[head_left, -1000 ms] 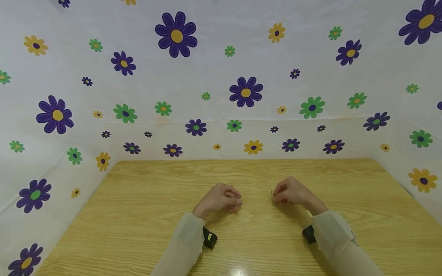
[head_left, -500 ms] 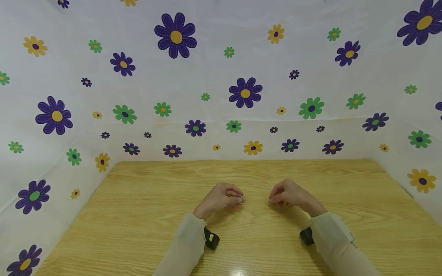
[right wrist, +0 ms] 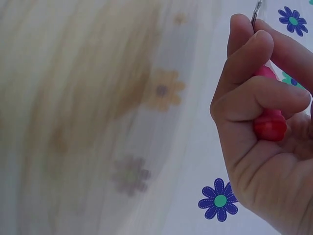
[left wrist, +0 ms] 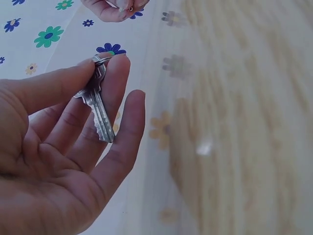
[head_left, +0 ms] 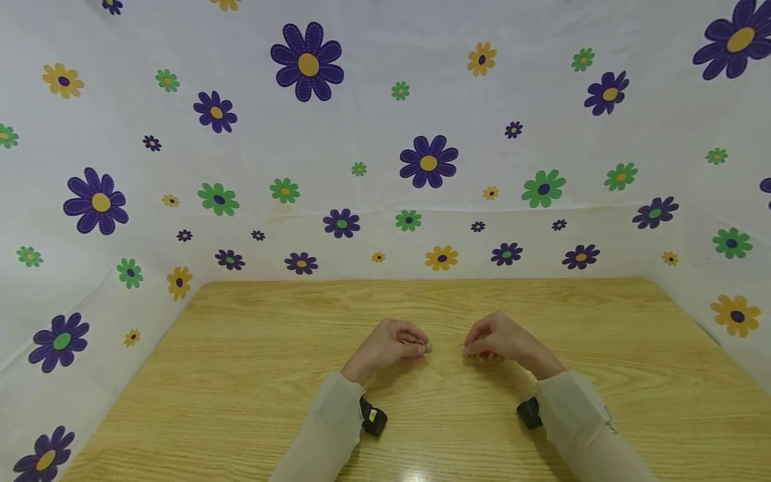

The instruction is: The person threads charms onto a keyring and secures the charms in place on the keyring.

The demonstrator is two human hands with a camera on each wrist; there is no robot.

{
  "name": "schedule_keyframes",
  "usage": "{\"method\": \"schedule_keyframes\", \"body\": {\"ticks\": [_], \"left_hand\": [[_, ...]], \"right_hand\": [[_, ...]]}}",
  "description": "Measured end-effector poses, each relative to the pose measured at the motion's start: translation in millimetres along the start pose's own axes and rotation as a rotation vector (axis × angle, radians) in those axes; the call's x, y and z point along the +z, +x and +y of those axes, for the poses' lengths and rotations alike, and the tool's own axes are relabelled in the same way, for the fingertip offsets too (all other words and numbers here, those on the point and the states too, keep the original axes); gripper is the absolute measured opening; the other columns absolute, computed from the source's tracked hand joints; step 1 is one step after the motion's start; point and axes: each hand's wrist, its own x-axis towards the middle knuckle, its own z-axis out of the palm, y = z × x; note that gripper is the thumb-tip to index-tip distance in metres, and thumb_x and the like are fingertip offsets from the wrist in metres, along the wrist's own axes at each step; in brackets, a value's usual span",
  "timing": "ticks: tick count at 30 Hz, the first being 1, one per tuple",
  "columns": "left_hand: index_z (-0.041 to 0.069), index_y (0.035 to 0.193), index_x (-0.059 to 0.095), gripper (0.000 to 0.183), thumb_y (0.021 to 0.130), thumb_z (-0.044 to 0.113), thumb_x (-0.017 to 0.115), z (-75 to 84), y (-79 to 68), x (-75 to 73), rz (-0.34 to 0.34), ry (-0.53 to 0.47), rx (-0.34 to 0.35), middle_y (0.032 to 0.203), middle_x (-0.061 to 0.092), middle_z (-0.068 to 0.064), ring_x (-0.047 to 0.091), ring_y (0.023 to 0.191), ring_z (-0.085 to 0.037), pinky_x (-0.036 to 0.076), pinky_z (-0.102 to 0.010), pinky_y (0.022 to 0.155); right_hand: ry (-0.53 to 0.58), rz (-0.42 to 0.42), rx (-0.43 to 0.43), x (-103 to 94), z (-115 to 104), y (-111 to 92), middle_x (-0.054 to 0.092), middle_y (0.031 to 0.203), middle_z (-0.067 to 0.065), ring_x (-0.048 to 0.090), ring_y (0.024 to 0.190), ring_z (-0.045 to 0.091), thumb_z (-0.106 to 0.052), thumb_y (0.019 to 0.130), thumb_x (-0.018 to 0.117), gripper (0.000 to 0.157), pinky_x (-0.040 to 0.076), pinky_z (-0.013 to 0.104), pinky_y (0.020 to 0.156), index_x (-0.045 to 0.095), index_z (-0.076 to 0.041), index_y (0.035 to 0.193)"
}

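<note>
A silver key [left wrist: 100,115] hangs blade down across the fingers of my left hand [head_left: 388,351]. Thumb and index finger pinch it at its head, where a small metal ring [left wrist: 101,59] juts out past the fingertips. A short gap to the right, my right hand [head_left: 500,340] pinches a thin metal ring [right wrist: 257,11] between thumb and index finger. Below that ring, a red, rounded keychain charm [right wrist: 270,126] lies inside the curled fingers, which partly hide it. Both hands are raised over the wooden table [head_left: 289,321], fingertips facing each other.
A white cloth [head_left: 361,127] printed with purple, green and yellow flowers stands behind the table and along both sides. Black wrist cameras [head_left: 375,420] sit under the sleeve cuffs.
Both hands have come closer together, the right one moving left and the left one slightly right. The ring in the right hand has turned and now shows edge-on.
</note>
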Motion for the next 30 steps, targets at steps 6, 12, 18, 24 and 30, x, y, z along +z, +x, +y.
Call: {"method": "schedule_keyframes", "body": {"ticks": [6,12,18,24,30], "left_hand": [[-0.006,0.100,0.072,0.007,0.095,-0.005,0.067,-1.0,2.0,2.8,0.026,0.008,-0.014,0.093,0.070,-0.010,0.074,0.085,-0.025,0.061,-0.034,0.076],[-0.007,0.100,0.071,0.007,0.094,-0.007,0.066,-0.9,3.8,4.3,0.032,-0.002,-0.007,0.093,0.069,-0.010,0.074,0.084,-0.026,0.061,-0.034,0.076],[-0.006,0.099,0.071,0.006,0.095,-0.006,0.067,0.9,5.3,5.4,0.030,-0.016,0.004,0.092,0.070,-0.010,0.074,0.085,-0.030,0.061,-0.036,0.077],[-0.006,0.099,0.071,0.006,0.094,-0.004,0.068,3.5,7.4,6.6,0.031,-0.021,-0.005,0.095,0.071,-0.014,0.074,0.084,-0.031,0.061,-0.037,0.078],[-0.007,0.101,0.070,0.008,0.094,-0.003,0.069,3.0,9.6,7.3,0.017,-0.031,0.008,0.094,0.072,-0.014,0.074,0.085,-0.034,0.061,-0.039,0.077]], "right_hand": [[-0.002,0.010,-0.009,4.8,-3,1,0.063,0.068,0.003,0.050,0.057,0.011,-0.002,0.092,0.070,0.009,0.038,0.021,0.048,0.070,0.007,0.089],[0.003,0.018,-0.004,6.7,-5,1,0.063,0.069,0.004,0.051,0.058,0.011,-0.001,0.092,0.070,0.008,0.038,0.020,0.048,0.070,0.007,0.089],[0.007,0.019,-0.012,8.1,-8,3,0.063,0.068,0.006,0.051,0.058,0.012,0.001,0.092,0.069,0.008,0.038,0.021,0.049,0.070,0.009,0.092],[0.006,0.013,-0.023,10.7,-11,6,0.065,0.069,0.007,0.052,0.058,0.012,0.003,0.090,0.069,0.008,0.039,0.022,0.049,0.069,0.011,0.093],[0.021,0.002,-0.041,13.2,-12,7,0.067,0.073,0.008,0.053,0.059,0.012,0.004,0.090,0.069,0.009,0.040,0.022,0.049,0.069,0.012,0.093]]}}
